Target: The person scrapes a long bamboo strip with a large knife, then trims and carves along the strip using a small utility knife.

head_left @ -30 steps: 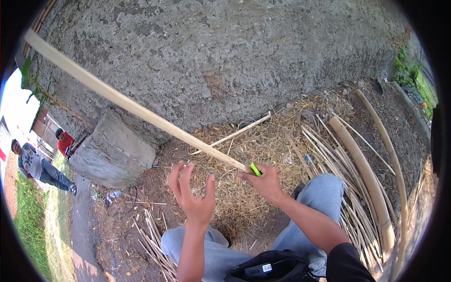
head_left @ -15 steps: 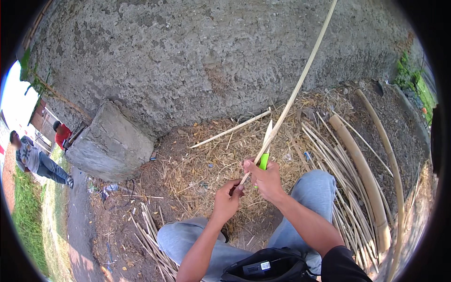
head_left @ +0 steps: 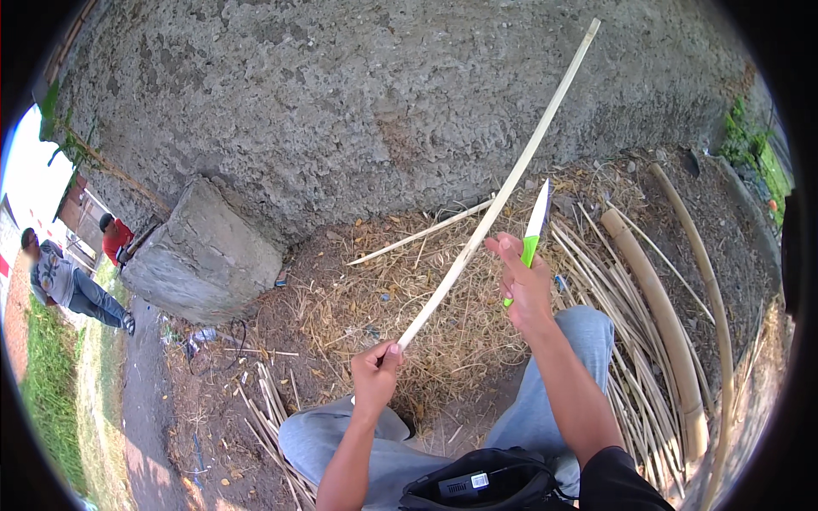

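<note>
My left hand is closed round the lower end of a long, pale bamboo strip. The strip slants up and to the right, its far end in front of the wall. In my right hand is a knife with a bright green handle, its blade pointing up. The right hand's thumb and forefinger are close to the strip's right side; whether they touch it I cannot tell. Pale shavings cover the ground below both hands.
Many thin bamboo strips lie at the right, beside a thick bamboo piece and a curved pole. More strips lie at the left. A rough wall and concrete block stand ahead. Two people are at far left.
My left hand has moved down and left with the strip, and more of its far end shows. My right hand has moved up and right with the knife, away from the left hand.
</note>
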The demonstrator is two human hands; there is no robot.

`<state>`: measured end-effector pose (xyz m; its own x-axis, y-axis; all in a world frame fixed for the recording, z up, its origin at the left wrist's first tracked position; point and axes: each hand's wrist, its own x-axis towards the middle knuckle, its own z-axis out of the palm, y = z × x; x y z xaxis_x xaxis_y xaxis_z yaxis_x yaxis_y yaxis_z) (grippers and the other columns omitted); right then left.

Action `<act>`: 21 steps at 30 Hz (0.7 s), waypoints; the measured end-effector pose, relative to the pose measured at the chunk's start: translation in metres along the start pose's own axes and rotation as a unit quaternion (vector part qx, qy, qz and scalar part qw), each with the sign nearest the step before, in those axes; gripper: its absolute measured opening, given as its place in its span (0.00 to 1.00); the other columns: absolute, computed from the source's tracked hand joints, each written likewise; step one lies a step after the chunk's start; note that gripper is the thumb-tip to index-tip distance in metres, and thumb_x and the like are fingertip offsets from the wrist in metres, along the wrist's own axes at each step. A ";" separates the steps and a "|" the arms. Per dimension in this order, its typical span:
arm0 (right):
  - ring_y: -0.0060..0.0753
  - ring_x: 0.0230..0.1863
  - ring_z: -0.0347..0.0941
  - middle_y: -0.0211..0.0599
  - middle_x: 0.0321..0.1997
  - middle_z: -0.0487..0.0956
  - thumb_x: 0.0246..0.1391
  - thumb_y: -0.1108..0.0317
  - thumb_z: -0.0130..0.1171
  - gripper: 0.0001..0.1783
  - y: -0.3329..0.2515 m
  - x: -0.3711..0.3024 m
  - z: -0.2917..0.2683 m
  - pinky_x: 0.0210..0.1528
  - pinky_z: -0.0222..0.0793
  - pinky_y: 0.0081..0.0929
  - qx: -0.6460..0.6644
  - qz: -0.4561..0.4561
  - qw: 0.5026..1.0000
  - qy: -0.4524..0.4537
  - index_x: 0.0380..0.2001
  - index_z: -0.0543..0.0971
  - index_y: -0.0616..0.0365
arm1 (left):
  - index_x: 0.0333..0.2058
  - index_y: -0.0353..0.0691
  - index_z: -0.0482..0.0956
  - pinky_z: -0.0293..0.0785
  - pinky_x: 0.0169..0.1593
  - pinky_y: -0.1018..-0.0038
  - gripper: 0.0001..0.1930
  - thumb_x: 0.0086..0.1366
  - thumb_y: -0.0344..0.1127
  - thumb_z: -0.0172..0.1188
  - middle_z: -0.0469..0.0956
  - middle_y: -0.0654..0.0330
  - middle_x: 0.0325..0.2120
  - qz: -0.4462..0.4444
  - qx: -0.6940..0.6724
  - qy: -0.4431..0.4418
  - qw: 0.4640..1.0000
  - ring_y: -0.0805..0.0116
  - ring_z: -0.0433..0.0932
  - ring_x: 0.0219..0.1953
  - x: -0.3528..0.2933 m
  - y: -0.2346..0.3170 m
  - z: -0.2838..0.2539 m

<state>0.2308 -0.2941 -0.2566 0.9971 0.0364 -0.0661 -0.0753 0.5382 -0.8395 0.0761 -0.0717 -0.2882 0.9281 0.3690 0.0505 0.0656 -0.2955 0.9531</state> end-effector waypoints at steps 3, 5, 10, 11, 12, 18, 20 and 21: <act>0.08 0.13 0.57 0.47 0.42 0.84 0.56 0.60 0.69 0.26 0.001 -0.001 0.000 0.14 0.53 0.14 0.021 -0.018 1.000 0.013 0.50 0.76 0.68 | 0.37 0.30 0.83 0.65 0.29 0.80 0.08 0.69 0.28 0.57 0.76 0.66 0.21 0.005 0.024 0.019 1.000 0.81 0.69 0.24 -0.004 0.004 0.001; 0.08 0.13 0.57 0.45 0.40 0.84 0.56 0.62 0.69 0.24 0.002 -0.001 -0.001 0.14 0.53 0.14 0.006 -0.017 0.999 0.035 0.49 0.77 0.68 | 0.39 0.30 0.84 0.66 0.29 0.79 0.08 0.68 0.28 0.58 0.77 0.65 0.22 0.008 0.033 0.030 0.999 0.80 0.70 0.24 -0.004 0.006 0.002; 0.08 0.14 0.58 0.39 0.36 0.85 0.56 0.66 0.69 0.18 0.002 -0.001 -0.004 0.14 0.52 0.15 0.003 -0.030 0.996 0.082 0.45 0.79 0.67 | 0.42 0.30 0.84 0.72 0.36 0.79 0.09 0.63 0.23 0.64 0.82 0.58 0.31 0.063 0.086 0.057 0.993 0.75 0.77 0.33 0.004 0.007 -0.001; 0.08 0.14 0.58 0.38 0.36 0.85 0.56 0.67 0.68 0.16 0.001 0.000 -0.004 0.14 0.51 0.14 -0.004 -0.031 0.997 0.075 0.43 0.79 0.66 | 0.42 0.30 0.84 0.72 0.36 0.79 0.09 0.63 0.23 0.64 0.82 0.58 0.31 0.068 0.079 0.055 0.993 0.75 0.77 0.33 0.005 0.007 -0.002; 0.07 0.14 0.57 0.36 0.35 0.85 0.57 0.67 0.67 0.13 0.001 0.000 -0.004 0.14 0.51 0.14 -0.011 -0.030 0.997 0.072 0.41 0.80 0.65 | 0.42 0.31 0.84 0.73 0.37 0.79 0.10 0.61 0.21 0.65 0.82 0.58 0.33 0.076 0.067 0.066 0.993 0.74 0.78 0.33 0.006 0.007 -0.002; 0.09 0.12 0.53 0.37 0.38 0.84 0.60 0.68 0.64 0.06 0.003 0.000 -0.007 0.13 0.51 0.14 -0.025 -0.025 0.997 0.074 0.35 0.78 0.58 | 0.40 0.35 0.86 0.76 0.41 0.74 0.12 0.56 0.25 0.69 0.83 0.56 0.35 0.135 0.092 0.099 0.982 0.67 0.81 0.36 0.011 0.015 -0.004; 0.08 0.13 0.54 0.36 0.37 0.84 0.59 0.68 0.64 0.07 0.006 -0.001 -0.007 0.14 0.49 0.14 -0.017 -0.025 0.997 0.071 0.37 0.79 0.58 | 0.40 0.36 0.86 0.75 0.45 0.71 0.12 0.55 0.25 0.70 0.82 0.56 0.37 0.106 0.092 0.100 0.985 0.64 0.81 0.39 0.010 0.020 -0.005; 0.07 0.14 0.55 0.35 0.37 0.85 0.59 0.69 0.64 0.08 0.007 -0.002 -0.007 0.14 0.47 0.14 -0.006 -0.021 0.997 0.070 0.39 0.80 0.59 | 0.40 0.38 0.86 0.72 0.50 0.67 0.13 0.53 0.27 0.71 0.81 0.57 0.41 0.167 0.199 0.119 0.958 0.61 0.79 0.44 0.009 0.022 -0.006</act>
<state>0.2285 -0.2958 -0.2663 0.9889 -0.1049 -0.1056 -0.0347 0.5273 -0.8490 0.0843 -0.0698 -0.2647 0.8153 0.3709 0.4446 -0.0421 -0.7279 0.6844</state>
